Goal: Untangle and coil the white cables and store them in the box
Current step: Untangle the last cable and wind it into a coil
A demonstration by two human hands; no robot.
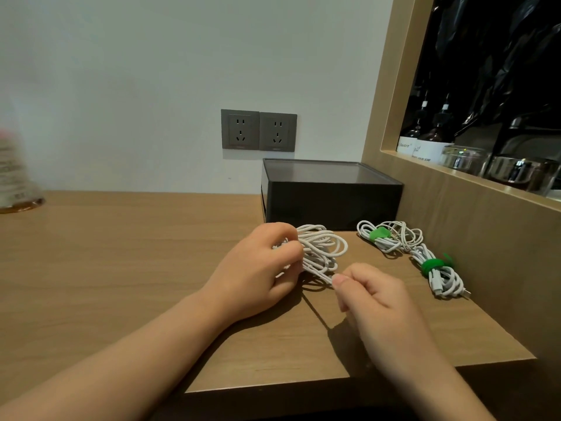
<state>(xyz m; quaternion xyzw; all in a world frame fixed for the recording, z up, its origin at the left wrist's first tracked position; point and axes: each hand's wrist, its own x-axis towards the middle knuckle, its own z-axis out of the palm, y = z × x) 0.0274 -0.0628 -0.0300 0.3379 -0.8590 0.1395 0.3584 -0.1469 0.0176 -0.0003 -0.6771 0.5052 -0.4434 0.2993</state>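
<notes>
Domestic corner before me: my wooden desk (121, 268), twin grey wall sockets (258, 130), recessed shelf (455, 174) of liquid-soap bottles (432, 138).

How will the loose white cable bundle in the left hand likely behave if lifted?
Probably floppy: the white cable bundle shows uneven, unstrapped loops, so they would likely spill and snag. It seems light: its strands are thin, and the left hand holds it in curled fingers.

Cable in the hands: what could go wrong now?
1. The left hand grips the cable bunched up; if the right hand pulls its pinched strand hard, the loops may knot tighter.
2. Swinging loops could snag the tied bundles lying close by.
3. The box looks shut, so the coil may spring loose while a hand opens it.
</notes>
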